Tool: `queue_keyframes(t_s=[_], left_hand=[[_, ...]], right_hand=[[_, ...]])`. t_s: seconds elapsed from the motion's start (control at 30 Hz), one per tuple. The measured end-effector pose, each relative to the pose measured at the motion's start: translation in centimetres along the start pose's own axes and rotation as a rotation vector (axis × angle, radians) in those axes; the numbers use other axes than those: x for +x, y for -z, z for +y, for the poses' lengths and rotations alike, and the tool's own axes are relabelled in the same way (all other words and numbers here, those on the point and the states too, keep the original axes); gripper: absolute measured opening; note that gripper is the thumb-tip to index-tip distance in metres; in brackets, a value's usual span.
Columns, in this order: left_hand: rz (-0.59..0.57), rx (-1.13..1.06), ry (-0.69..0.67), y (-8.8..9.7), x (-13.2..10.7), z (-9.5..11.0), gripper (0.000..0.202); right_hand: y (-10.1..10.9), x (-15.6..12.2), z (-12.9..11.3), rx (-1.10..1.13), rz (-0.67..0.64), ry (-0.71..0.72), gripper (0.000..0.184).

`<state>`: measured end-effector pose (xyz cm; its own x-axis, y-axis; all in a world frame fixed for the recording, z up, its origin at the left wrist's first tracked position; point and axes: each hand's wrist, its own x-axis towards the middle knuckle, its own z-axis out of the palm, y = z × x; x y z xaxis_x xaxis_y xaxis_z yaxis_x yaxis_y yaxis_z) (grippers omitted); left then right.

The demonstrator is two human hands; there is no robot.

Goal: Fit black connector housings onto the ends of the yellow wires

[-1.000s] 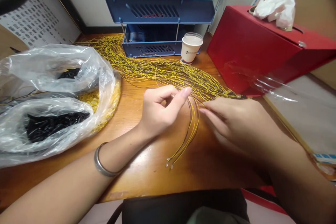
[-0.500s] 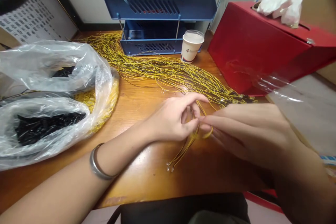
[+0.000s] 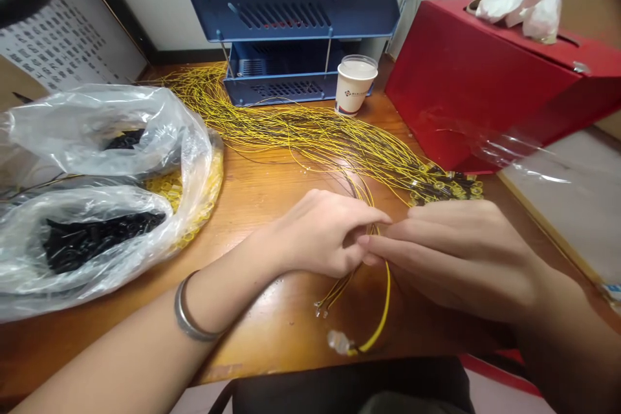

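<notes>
Thin yellow and black wires (image 3: 363, 194) run through my left hand (image 3: 330, 233), whose fingers curl around them. My right hand (image 3: 451, 252) pinches at the same wires, its fingertips meeting my left hand's. From between the hands a thicker-looking yellow wire (image 3: 387, 301) curves down, ending in a clear connector (image 3: 338, 341) near the table's front edge. Several more wire ends with small clear tips (image 3: 321, 310) hang below my left hand. Behind, a long bundle of yellow and black wires (image 3: 291, 126) stretches across the table, its right end carrying black and clear yellowish pieces (image 3: 449, 186).
Plastic bags (image 3: 97, 187) of small black parts (image 3: 101, 239) and yellow clips (image 3: 213, 174) stand at left. At the back are blue letter trays (image 3: 291, 13) and a paper cup (image 3: 356, 87). A red box (image 3: 466, 77) topped with white tissue (image 3: 521, 3) stands at right.
The yellow wire end with the clear connector now swings down below the hands. Both hands have drawn a little lower and closer together, still at the wires.
</notes>
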<state>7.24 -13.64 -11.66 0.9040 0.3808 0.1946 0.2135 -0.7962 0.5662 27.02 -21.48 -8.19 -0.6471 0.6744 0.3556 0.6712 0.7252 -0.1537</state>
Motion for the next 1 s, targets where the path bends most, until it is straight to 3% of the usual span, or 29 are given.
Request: queue_keyframes(t_s=[0.1, 0.3, 0.43, 0.53, 0.6, 0.67, 0.83, 0.93, 1.0], left_hand=[[0.028, 0.053, 0.049, -0.3, 0.0, -0.2, 0.032], [0.111, 0.188, 0.142, -0.8, 0.3, -0.4, 0.043], [0.194, 0.35, 0.362, -0.5, 0.6, -0.5, 0.049], [0.25, 0.384, 0.471, -0.4, 0.6, -0.8, 0.05], [0.3, 0.375, 0.482, -0.5, 0.5, -1.0, 0.047], [0.356, 0.345, 0.478, -0.6, 0.5, -1.1, 0.041], [0.45, 0.217, 0.462, -1.0, 0.6, -0.9, 0.031], [0.49, 0.133, 0.415, -1.0, 0.6, -0.9, 0.032], [0.436, 0.063, 0.32, -0.9, 0.5, -0.8, 0.036]], right_hand=[[0.2, 0.4, 0.0, 0.042, 0.012, 0.124, 0.02], [0.7, 0.8, -1.0, 0.078, 0.008, 0.214, 0.014], [1.1, 0.7, -1.3, 0.086, 0.03, 0.205, 0.008], [0.9, 0.7, -0.7, 0.067, -0.001, 0.176, 0.016], [0.5, 0.7, -0.1, -0.02, -0.007, 0.082, 0.028], [0.2, 0.7, 0.4, -0.183, 0.034, -0.105, 0.036], [0.9, 0.3, 1.5, -0.391, 0.078, -0.801, 0.042], [2.0, 0.2, 2.4, -0.426, 0.054, -0.989, 0.044], [2.3, 0.1, 3.2, -0.453, -0.002, -1.06, 0.041]])
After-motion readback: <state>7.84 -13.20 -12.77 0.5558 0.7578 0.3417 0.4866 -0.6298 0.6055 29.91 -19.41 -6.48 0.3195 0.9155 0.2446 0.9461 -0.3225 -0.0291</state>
